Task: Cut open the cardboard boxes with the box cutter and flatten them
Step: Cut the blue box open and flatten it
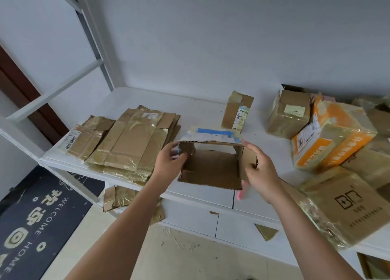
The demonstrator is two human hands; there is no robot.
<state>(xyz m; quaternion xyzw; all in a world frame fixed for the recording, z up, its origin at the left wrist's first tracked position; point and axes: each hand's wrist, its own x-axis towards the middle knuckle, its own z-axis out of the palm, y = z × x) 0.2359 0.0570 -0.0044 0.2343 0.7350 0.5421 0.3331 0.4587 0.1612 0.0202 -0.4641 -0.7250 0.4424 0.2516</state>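
Two hands on one opened box (211,167), held just above the white table (198,110), mouth toward the camera. Left hand (168,163): fingers curled round the box's left wall, thumb outside. Right hand (260,165): fingers gripping the right-hand flap.

Step in hand, as I judge it: collapsing this box flat. Both ends look cut open, so push opposite corners toward each other and let the walls fold along their own creases; then press it down on the table. The torn flap edges are ragged, so grip on the wall, not the tear.

Box cutter: a pink object (240,193) lies on the table under the right wrist, partly hidden; probably the cutter, cannot tell for sure. Keep the wrist clear of it.

Contents: held box shows nothing inside, only bare cardboard. Pile of flattened boxes (130,144) sits left. Small taped box (237,112) stands behind, sealed; contents unseen. Orange-printed box (329,140) and other taped boxes heaped right, all closed.
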